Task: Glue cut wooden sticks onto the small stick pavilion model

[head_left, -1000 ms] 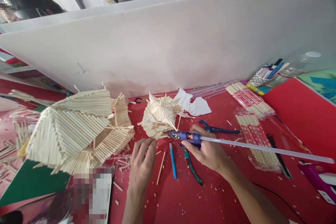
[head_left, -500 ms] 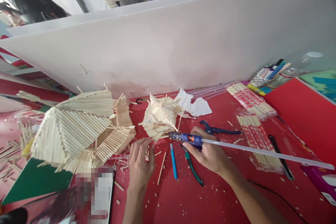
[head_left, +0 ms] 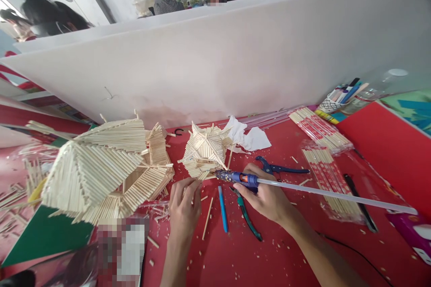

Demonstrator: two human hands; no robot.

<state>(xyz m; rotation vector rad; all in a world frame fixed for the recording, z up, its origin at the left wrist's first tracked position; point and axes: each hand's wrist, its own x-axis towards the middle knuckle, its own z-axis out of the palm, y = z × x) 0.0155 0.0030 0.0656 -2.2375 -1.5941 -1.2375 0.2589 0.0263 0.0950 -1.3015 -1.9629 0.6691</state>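
Observation:
My right hand (head_left: pixel 266 195) is wrapped round a blue hot glue gun (head_left: pixel 237 177), with a long clear glue stick (head_left: pixel 323 195) running out of its back. Its nozzle points left, at the front edge of a small pointed-roof model (head_left: pixel 206 148) built from wooden sticks. Close to that same edge, my left hand (head_left: pixel 184 202) has its fingers curled and drawn towards the thumb; what they hold, if anything, is hidden. A bigger stick-built model (head_left: pixel 97 161) with a wide roof stands on the left.
A blue pen (head_left: pixel 222 210), green-handled pliers (head_left: pixel 247 215) and a dark blue cutter (head_left: pixel 281 167) lie on the red tabletop (head_left: pixel 249 260). White tissue (head_left: pixel 254 139) lies behind. Packs of sticks (head_left: pixel 332 184) are at right. A white partition (head_left: pixel 218 63) closes off the back.
My left hand has shifted slightly right and its fingers have drawn closer together at the small model. The glue gun's nozzle has moved slightly left. The camera view has tilted a little.

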